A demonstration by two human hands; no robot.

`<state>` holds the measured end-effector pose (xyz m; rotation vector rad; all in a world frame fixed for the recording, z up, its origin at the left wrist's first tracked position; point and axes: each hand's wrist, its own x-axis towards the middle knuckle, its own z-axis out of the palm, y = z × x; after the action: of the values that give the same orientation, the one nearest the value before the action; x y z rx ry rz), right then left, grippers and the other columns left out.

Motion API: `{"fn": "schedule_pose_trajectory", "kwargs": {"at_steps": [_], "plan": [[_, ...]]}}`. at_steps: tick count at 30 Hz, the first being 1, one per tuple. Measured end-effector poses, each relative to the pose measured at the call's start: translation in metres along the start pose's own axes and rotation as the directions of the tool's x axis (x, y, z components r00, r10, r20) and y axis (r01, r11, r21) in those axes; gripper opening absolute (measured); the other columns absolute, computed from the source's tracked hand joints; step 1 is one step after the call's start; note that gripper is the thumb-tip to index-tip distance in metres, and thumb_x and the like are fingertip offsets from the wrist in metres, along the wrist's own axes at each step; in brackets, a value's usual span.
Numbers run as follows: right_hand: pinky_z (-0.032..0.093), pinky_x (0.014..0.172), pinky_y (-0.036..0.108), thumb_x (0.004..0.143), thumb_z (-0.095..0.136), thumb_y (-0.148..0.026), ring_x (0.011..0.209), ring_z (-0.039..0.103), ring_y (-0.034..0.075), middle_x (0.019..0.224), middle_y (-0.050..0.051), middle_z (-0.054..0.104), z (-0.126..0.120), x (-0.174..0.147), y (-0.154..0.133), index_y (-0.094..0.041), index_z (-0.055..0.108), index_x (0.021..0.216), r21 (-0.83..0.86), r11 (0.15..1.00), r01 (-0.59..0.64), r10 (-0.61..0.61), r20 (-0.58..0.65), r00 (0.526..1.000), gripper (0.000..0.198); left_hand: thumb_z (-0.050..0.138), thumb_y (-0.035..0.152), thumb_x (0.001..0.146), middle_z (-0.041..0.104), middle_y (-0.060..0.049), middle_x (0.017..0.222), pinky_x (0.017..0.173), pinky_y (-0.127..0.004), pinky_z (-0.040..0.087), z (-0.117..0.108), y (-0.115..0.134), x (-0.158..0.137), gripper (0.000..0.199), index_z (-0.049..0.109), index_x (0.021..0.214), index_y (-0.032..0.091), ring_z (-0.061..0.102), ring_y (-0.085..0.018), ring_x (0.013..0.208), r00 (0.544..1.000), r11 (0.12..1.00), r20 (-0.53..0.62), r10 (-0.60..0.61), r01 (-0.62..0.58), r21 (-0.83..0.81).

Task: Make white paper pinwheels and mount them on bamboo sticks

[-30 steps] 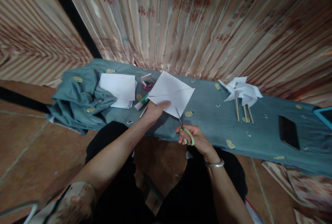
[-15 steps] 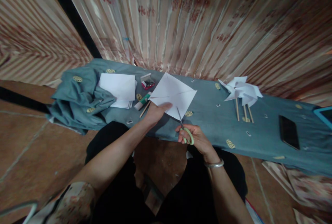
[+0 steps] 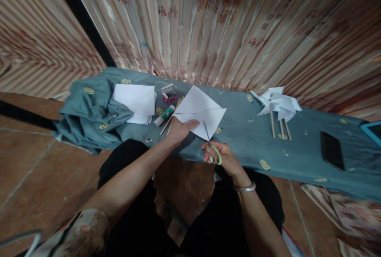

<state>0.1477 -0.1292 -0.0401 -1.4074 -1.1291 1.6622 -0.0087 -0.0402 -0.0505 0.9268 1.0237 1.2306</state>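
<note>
A square sheet of white paper [image 3: 205,101] is held corner-up in front of me, with slits running in from its left and right corners. My left hand [image 3: 181,129] pinches its lower left edge, thumb on top. In my right hand [image 3: 222,155] are scissors [image 3: 217,154] with pale green handles. Their blades lie at the paper's near corner, one visible on top of the sheet and pointing toward the middle. Thin wooden sticks [image 3: 166,125] and a glue stick [image 3: 164,115] lie just left of my left hand.
A stack of white paper [image 3: 135,100] and a small open box [image 3: 169,93] are on the left of the cloth-covered surface [image 3: 238,145]. White paper pinwheels [image 3: 279,104] on sticks, a phone [image 3: 331,150] and a blue-edged object [image 3: 372,132] lie on the right. A curtain [image 3: 190,30] hangs behind.
The paper has shifted slightly right and toward me with my left hand, uncovering more of the sticks. My right hand and the scissors have barely moved.
</note>
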Motion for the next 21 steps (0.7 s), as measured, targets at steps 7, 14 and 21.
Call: {"fn": "schedule_pose_trajectory", "kwargs": {"at_steps": [7, 14, 21], "plan": [[0.038, 0.044, 0.020, 0.062, 0.077, -0.061, 0.043, 0.051, 0.008, 0.053, -0.003, 0.063, 0.0011, 0.0024, 0.0023, -0.018, 0.065, 0.077, 0.010, 1.000, -0.005, 0.006, -0.017, 1.000, 0.047, 0.078, 0.023, 0.054, 0.073, -0.009, 0.097, 0.091, -0.043, 0.050, -0.0006, 0.0008, 0.0012, 0.060, 0.062, 0.112, 0.015, 0.066, -0.028, 0.097, 1.000, 1.000, -0.003, 0.010, -0.010, -0.006], [0.038, 0.045, 0.020, 0.062, 0.076, -0.062, 0.044, 0.052, 0.007, 0.054, -0.002, 0.063, 0.0010, 0.0026, 0.0012, -0.017, 0.066, 0.077, 0.026, 1.000, -0.008, 0.009, -0.034, 0.999, 0.049, 0.078, 0.024, 0.054, 0.073, -0.010, 0.097, 0.092, -0.043, 0.050, 0.0001, -0.0015, 0.0002, 0.048, 0.066, 0.101, 0.015, 0.066, -0.028, 0.097, 1.000, 1.000, 0.027, 0.015, -0.016, 0.026], [0.038, 0.044, 0.021, 0.061, 0.077, -0.063, 0.043, 0.050, 0.007, 0.053, -0.002, 0.062, 0.0006, 0.0042, 0.0003, -0.017, 0.066, 0.075, 0.015, 1.000, 0.005, -0.004, -0.042, 0.999, 0.049, 0.076, 0.022, 0.055, 0.073, -0.010, 0.097, 0.093, -0.042, 0.050, 0.0023, 0.0029, -0.0035, 0.042, 0.067, 0.095, 0.015, 0.065, -0.028, 0.099, 0.999, 1.000, 0.046, 0.008, -0.009, 0.019]]}}
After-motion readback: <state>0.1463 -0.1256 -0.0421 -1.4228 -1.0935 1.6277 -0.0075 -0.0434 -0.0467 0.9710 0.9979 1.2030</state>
